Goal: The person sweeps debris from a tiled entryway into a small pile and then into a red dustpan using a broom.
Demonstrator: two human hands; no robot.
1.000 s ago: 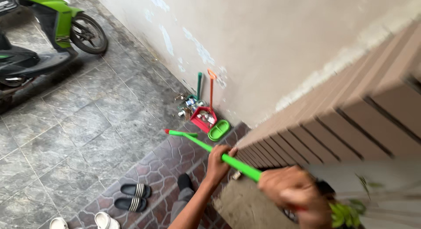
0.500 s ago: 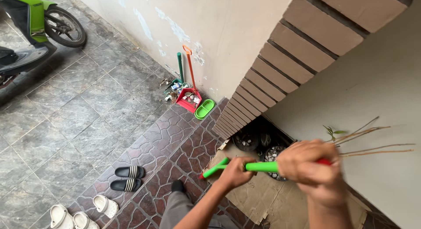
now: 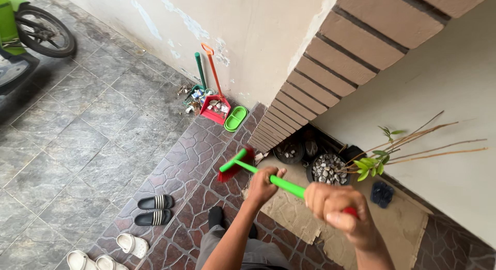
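Observation:
A broom [image 3: 233, 167] with a green handle and a red-bristled head points down at the brown patterned floor tiles near the corner of a brick pillar [image 3: 330, 68]. My left hand [image 3: 263, 184] grips the handle partway down. My right hand [image 3: 336, 210] is closed around the handle's upper end, close to the camera. My foot in a dark sock [image 3: 216, 217] stands on the tiles below.
Two dustpans, one red [image 3: 215, 107] and one green [image 3: 196, 91], lean at the wall beside a green tray [image 3: 235, 118]. Flattened cardboard [image 3: 310, 218], pots of pebbles [image 3: 326, 169] and a thin plant [image 3: 408, 143] sit in the alcove. Sandals [image 3: 154, 209] and a scooter wheel [image 3: 44, 29] are at left.
The view has shifted slightly right and down. The broom head has swung out from behind my hands and now shows its red bristles over the tiles.

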